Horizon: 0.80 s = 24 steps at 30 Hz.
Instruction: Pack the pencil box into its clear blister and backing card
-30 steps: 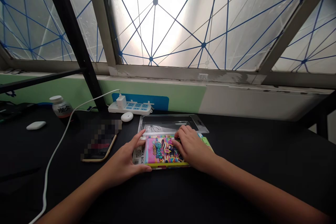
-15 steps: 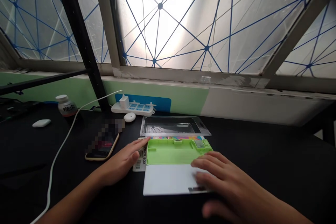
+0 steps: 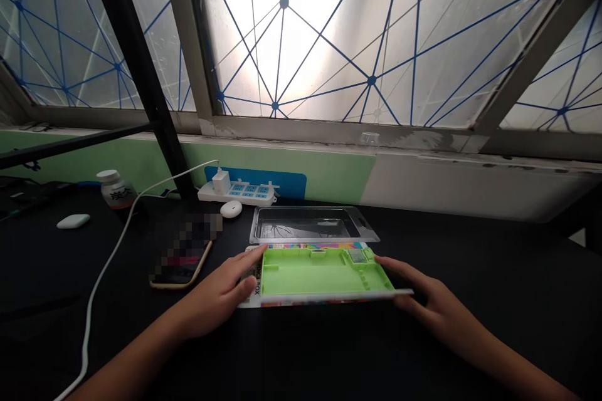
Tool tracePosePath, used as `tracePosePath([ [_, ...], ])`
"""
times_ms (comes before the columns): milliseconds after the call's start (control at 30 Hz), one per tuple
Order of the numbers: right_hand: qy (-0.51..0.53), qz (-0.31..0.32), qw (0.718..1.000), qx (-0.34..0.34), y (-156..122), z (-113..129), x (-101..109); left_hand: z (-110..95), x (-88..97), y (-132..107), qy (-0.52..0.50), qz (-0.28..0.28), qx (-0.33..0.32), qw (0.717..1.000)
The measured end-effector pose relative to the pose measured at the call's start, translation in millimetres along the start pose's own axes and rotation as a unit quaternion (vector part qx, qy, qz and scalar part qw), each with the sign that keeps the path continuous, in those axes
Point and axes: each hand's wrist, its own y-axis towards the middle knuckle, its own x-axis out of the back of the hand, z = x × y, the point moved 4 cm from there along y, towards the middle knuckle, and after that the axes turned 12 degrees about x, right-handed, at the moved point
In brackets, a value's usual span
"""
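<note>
Black desk: left hand, right hand, fingers spread, touching green pencil box.

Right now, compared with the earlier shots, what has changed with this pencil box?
The colourful lid, first shut, then lying flat with its white inside up, has swung up nearly edge-on along the near side of the green tray. The right hand has moved from the lid's white face to its right end, holding it up. The left hand stays at the box's left end. The clear plastic tray and power strip stay put.
</note>
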Motion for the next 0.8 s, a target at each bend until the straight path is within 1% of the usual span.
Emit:
tracePosePath([
  [67,0.021,-0.023,0.999,-0.014,5,5,1,2,1.4,1,-0.032,0.006,0.0,0.999],
  [133,0.002,-0.03,1.0,-0.003,8,7,0,2,0.7,1,-0.047,0.012,-0.011,0.999],
  [200,-0.043,-0.032,0.998,0.017,8,6,-4,2,-3.2,0,-0.021,-0.001,-0.028,0.999],
  [233,-0.064,-0.034,0.997,0.025,6,5,-6,2,-6.5,-2,0.004,-0.017,-0.036,0.999],
  [267,-0.081,-0.041,0.995,0.035,4,3,-7,0,-10.3,-4,0.034,-0.039,-0.044,0.998],
  [333,-0.097,-0.065,0.991,0.064,-3,3,-7,-6,-17.9,-12,0.08,-0.1,-0.075,0.989],
  [400,-0.099,-0.098,0.986,0.096,-8,7,-1,-21,-22.2,-21,0.097,-0.168,-0.128,0.973],
  [467,-0.101,-0.132,0.979,0.114,-7,14,11,-42,-19.9,-24,0.091,-0.225,-0.174,0.954],
  [533,-0.103,-0.159,0.975,0.118,6,21,24,-62,-10.2,-12,0.069,-0.262,-0.171,0.947],
  [600,-0.1,-0.176,0.973,0.11,29,24,35,-76,3.3,14,0.042,-0.274,-0.107,0.955],
  [633,-0.097,-0.18,0.973,0.103,44,24,38,-80,9.9,30,0.016,-0.277,-0.068,0.958],
  [700,-0.092,-0.184,0.975,0.088,71,19,37,-79,19.0,59,-0.022,-0.282,-0.007,0.959],
  [733,-0.092,-0.184,0.975,0.082,83,15,34,-75,20.8,71,-0.022,-0.283,0.009,0.959],
  [800,-0.093,-0.176,0.977,0.077,98,5,23,-64,19.8,86,0.003,-0.281,0.024,0.959],
])
